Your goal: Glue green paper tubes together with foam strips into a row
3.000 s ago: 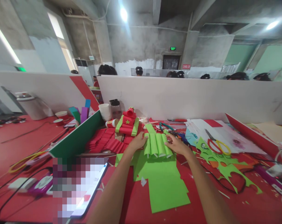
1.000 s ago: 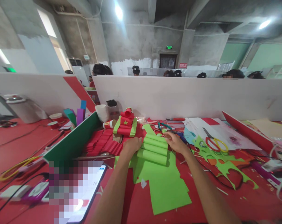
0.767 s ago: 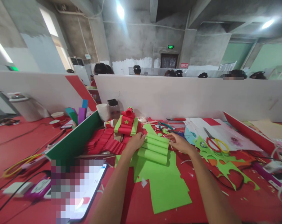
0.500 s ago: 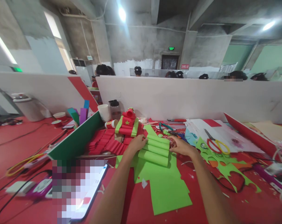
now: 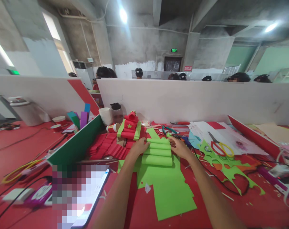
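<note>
A bundle of several green paper rolls point(image 5: 158, 151) lies crosswise on flat green paper sheets point(image 5: 169, 189) on the red table. My left hand point(image 5: 139, 147) grips the bundle's left ends with curled fingers. My right hand point(image 5: 179, 147) holds its right ends, fingers bent round them. Just behind stands a red and green paper tank model point(image 5: 130, 126) with a yellow star, beside a stack of red folded paper pieces point(image 5: 103, 146).
A phone point(image 5: 83, 194) lies at the near left by cables. Red-and-yellow scissors point(image 5: 219, 144) rest on white paper at right, with green paper offcuts point(image 5: 230, 170) near them. A green board point(image 5: 75, 143), a paper cup point(image 5: 105, 115) and a white partition point(image 5: 197, 100) bound the space.
Three seconds ago the rolls pointed away from me, side by side. My two hands have turned the bundle so the rolls now lie crosswise, square to me.
</note>
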The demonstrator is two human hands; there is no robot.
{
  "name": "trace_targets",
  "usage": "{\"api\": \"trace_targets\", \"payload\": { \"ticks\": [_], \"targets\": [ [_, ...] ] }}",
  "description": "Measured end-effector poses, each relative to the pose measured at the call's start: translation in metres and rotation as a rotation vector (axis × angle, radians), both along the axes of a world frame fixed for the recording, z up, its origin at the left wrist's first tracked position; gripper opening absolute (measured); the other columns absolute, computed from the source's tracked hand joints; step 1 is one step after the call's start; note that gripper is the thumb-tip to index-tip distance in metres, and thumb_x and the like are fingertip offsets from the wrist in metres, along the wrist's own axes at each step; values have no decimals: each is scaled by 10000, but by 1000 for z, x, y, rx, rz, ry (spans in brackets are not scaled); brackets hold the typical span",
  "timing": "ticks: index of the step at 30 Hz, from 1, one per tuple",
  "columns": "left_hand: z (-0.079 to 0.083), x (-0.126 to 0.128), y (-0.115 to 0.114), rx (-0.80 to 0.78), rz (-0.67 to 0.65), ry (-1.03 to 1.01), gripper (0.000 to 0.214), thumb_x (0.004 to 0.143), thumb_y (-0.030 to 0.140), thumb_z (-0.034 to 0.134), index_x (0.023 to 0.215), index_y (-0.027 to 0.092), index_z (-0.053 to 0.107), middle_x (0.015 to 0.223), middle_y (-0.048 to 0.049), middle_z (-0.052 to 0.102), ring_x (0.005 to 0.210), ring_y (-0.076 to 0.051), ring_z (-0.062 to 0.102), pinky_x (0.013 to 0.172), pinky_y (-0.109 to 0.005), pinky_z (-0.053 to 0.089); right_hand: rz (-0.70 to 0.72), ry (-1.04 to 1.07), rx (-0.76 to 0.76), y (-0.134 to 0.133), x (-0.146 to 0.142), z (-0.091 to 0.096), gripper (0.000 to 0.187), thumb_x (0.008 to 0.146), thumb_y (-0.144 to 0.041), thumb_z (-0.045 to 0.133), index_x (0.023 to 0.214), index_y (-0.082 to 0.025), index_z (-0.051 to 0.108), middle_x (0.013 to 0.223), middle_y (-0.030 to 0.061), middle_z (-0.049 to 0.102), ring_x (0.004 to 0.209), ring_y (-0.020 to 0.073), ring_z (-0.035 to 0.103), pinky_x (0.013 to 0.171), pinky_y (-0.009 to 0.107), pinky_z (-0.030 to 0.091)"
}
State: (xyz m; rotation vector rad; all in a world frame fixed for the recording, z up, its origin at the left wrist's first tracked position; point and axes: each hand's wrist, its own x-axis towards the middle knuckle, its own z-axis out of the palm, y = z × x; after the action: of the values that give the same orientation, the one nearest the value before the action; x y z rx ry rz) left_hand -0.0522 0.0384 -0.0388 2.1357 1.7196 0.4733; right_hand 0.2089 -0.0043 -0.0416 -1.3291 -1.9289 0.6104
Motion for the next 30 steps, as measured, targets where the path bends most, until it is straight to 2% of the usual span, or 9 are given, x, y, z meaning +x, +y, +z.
{"api": "trace_targets", "payload": {
  "ticks": [8, 12, 14, 17, 20, 26, 30],
  "targets": [
    [3, -1, 1, 6, 60, 22, 312, 860, 477, 480, 921, 190, 585, 973, -126, 694, 881, -280, 649, 680, -318, 442, -94, -14, 48, 7, 2, -2, 396, 780, -125, 594, 1170, -194, 587, 1013, 70, 703, 933, 190, 661, 837, 307, 507],
    [4, 0, -2, 26, 78, 27, 273, 859, 448, 495, 937, 195, 563, 979, -119, 692, 882, -278, 646, 688, -319, 438, -96, -20, 59, 10, 6, -6, 399, 805, -78, 494, 1174, -199, 583, 940, 54, 710, 870, 178, 671, 811, 302, 499],
    [4, 1, -3, 42, 84, 9, 254, 859, 425, 507, 967, 200, 551, 978, -109, 693, 880, -271, 646, 691, -316, 438, -117, -14, 51, 11, 6, -8, 349, 818, -118, 501, 1143, -198, 599, 891, 48, 715, 819, 184, 676, 783, 305, 498],
    [3, 2, 0, 81, 104, -90, 249, 853, 376, 539, 1035, 206, 536, 969, -90, 696, 877, -252, 648, 698, -307, 444, -148, 38, 18, 12, 5, -10, 279, 825, -243, 558, 1088, -182, 627, 840, 54, 722, 743, 199, 674, 727, 312, 500],
    [1, 1, 5, 101, 70, -285, 240, 829, 295, 580, 1045, 192, 570, 912, -75, 698, 846, -227, 648, 712, -298, 458, -145, 102, -4, 13, 4, -10, 298, 806, -311, 597, 1055, -159, 659, 841, 68, 730, 748, 211, 676, 720, 316, 501],
    [0, 2, 11, 71, -64, -491, 210, 773, 212, 624, 960, 135, 680, 902, -74, 712, 845, -191, 648, 774, -283, 490, -107, 182, -34, 15, 9, -11, 312, 743, -312, 671, 1004, -150, 728, 923, 94, 742, 838, 242, 678, 772, 337, 503],
    [0, 2, 11, 35, -86, -576, 245, 721, 216, 670, 938, 109, 710, 838, -80, 715, 805, -201, 645, 759, -306, 503, -107, 278, -69, 18, 12, -14, 289, 691, -300, 720, 940, -157, 754, 933, 95, 750, 850, 256, 677, 791, 354, 500]
  ]
}}
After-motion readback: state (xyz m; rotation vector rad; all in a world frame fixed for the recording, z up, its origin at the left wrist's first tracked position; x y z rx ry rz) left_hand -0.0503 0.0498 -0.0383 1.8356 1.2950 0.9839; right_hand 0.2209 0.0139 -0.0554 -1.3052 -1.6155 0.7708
